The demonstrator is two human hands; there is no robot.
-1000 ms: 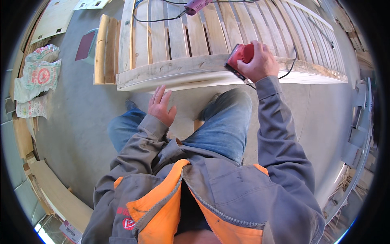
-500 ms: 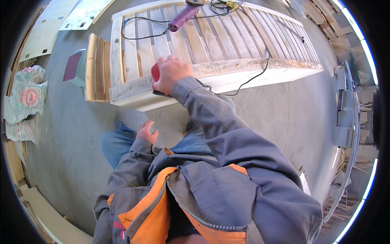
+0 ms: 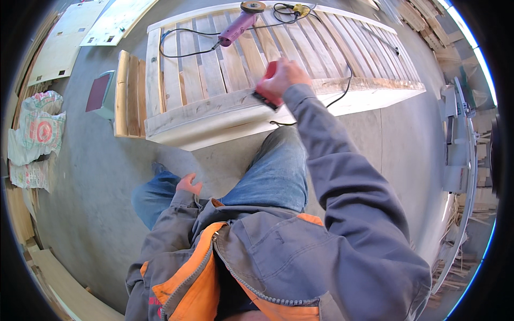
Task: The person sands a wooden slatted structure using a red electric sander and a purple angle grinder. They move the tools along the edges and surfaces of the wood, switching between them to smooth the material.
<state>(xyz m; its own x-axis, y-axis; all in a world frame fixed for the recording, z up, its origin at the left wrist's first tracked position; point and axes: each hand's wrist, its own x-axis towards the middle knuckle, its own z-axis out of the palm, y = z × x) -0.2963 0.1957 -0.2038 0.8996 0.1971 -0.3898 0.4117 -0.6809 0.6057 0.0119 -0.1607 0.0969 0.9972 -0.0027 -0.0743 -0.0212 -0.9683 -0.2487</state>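
My right hand grips a red hand sander and presses it on the front edge board of a long slatted wooden frame lying on the concrete floor. The sander's black cord trails over the slats to the right. My left hand rests on my left knee with fingers loosely curled, holding nothing. I kneel in blue jeans just in front of the frame.
A purple angle grinder with its cord lies on the far slats. A small stack of boards stands left of the frame beside a dark red sanding block. Printed sacks lie at far left, plywood sheets behind, timber at right.
My right hand has slid the sander along the front board, first left and then back toward the middle. My left hand has dropped from a raised spread pose onto my knee.
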